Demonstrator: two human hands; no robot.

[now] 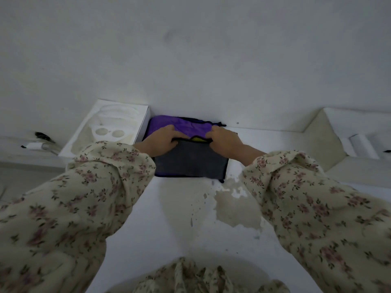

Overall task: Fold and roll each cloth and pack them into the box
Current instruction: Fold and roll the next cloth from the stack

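A soft purple packing box [182,125] with a dark mesh lid [190,160] lies on the white table against the wall. My left hand [159,140] grips the left part of the lid's black zipper edge. My right hand [225,140] grips the same edge on the right. Between my hands a bit of yellow cloth [198,139] shows through the gap under the lid. The rest of the box's contents is hidden by the mesh and the purple fabric.
A white moulded foam tray [110,127] stands just left of the box. A pale stain [234,210] marks the table in front of the box. White shelving with small white items [361,144] sits at the right. Dark small objects [42,136] lie far left.
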